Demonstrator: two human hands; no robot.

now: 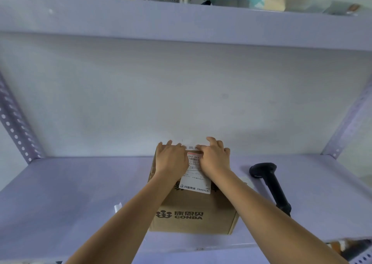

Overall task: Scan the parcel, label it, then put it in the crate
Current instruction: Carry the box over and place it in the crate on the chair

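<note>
Head view: the left hand (pixel 171 160) lies palm-down, fingers extended and together, flat on the far left portion of the top of the brown corrugated cardboard parcel (pixel 193 209). The right hand (pixel 214 159) lies beside it, fingers spread and bent, fingertips pressing the upper edge of the white rectangular shipping label (pixel 196 180). Neither hand is closed around anything. The label lies on the parcel top, between and below the hands, with a barcode visible. The parcel stands at lower centre of the frame on the pale lilac metal shelf (pixel 80 193), printed "CONBA" on its near face. A black handheld barcode scanner (pixel 270 183) lies on the shelf, right of the parcel, apart from it.
</note>
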